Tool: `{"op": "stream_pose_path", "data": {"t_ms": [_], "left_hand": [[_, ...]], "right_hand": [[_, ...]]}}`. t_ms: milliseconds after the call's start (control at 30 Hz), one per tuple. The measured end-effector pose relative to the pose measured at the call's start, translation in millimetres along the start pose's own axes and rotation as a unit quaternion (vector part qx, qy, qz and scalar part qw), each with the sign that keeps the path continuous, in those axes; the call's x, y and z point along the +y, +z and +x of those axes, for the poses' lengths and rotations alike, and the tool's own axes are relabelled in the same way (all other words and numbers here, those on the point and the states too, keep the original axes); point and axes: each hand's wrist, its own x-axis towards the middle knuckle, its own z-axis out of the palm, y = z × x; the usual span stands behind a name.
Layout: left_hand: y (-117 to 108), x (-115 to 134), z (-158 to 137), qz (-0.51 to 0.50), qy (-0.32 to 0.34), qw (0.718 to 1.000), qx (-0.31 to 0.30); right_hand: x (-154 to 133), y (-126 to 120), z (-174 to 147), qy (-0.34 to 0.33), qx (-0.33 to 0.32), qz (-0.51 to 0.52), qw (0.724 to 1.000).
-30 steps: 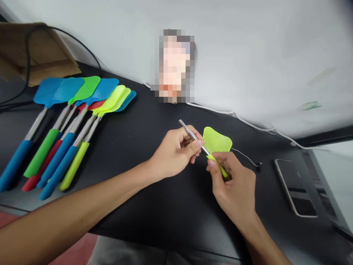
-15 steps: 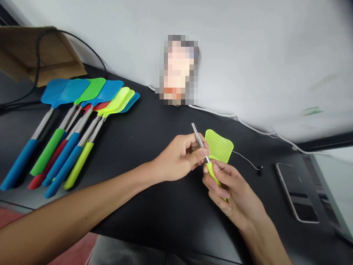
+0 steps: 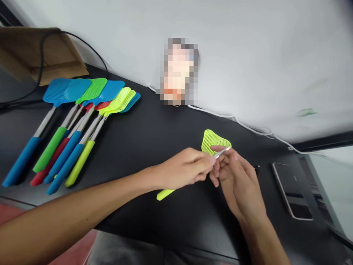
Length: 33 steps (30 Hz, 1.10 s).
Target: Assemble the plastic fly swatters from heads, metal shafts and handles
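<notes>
My left hand (image 3: pixel 187 167) is closed around a fly swatter handle (image 3: pixel 165 194). Its yellow-green grip pokes out at the lower left, and its thin metal tube (image 3: pixel 222 151) points up and right past my thumb. My right hand (image 3: pixel 239 180) is by the tube's tip, its fingers loosely bent and apart; whether they touch the tube I cannot tell. Just behind both hands a yellow-green perforated swatter head (image 3: pixel 213 140) lies on the black table, partly covered by my fingers.
Several assembled fly swatters (image 3: pixel 79 129) in blue, green, red and yellow-green lie at the left. Behind them stands a cardboard box (image 3: pixel 63 62) with a black cable (image 3: pixel 42 55). A phone (image 3: pixel 292 191) lies at the right; a white cord (image 3: pixel 212 112) follows the wall.
The handle has swung round: its grip now points lower left and its tube right. My left hand has turned over it; my right hand has let go of the grip.
</notes>
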Motion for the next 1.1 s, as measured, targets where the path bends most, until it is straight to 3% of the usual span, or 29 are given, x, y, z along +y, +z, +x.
{"op": "stream_pose_path", "data": {"t_ms": [67, 167, 333, 433, 533, 667, 800, 867, 967, 1033, 1100], "left_hand": [[3, 0, -2, -0.005, -0.051, 0.998, -0.041], [4, 0, -3, -0.052, -0.100, 0.992, -0.058], [1, -1, -1, -0.106, -0.123, 0.985, -0.057], [-1, -2, 2, -0.117, -0.140, 0.981, -0.059], [-2, -3, 4, -0.136, -0.154, 0.975, -0.085], [-1, -4, 5, -0.117, -0.175, 0.969, -0.133], [2, -7, 4, -0.112, -0.182, 0.964, -0.158], [3, -9, 3, -0.115, -0.176, 0.965, -0.156], [4, -11, 0, -0.123, -0.166, 0.968, -0.142], [5, -12, 0, -0.135, -0.155, 0.971, -0.121], [5, -13, 1, -0.143, -0.137, 0.976, -0.095]], "right_hand": [[0, 0, 2, 0.007, 0.021, 0.027, 0.999], [1, -2, 4, 0.008, 0.034, 0.044, 0.998], [6, -7, 7, -0.013, -0.001, 0.015, 1.000], [6, -7, 11, -0.027, 0.015, -0.005, 0.999], [-2, -18, 17, -0.067, 0.093, -0.004, 0.993], [-26, -61, 27, -0.163, 0.250, 0.046, 0.953], [-40, -90, 30, -0.185, 0.277, 0.079, 0.939], [-38, -85, 31, -0.187, 0.276, 0.074, 0.940], [-26, -56, 28, -0.171, 0.273, 0.052, 0.945], [-13, -30, 22, -0.127, 0.245, 0.039, 0.960], [-1, -6, 13, -0.059, 0.176, 0.029, 0.982]]}}
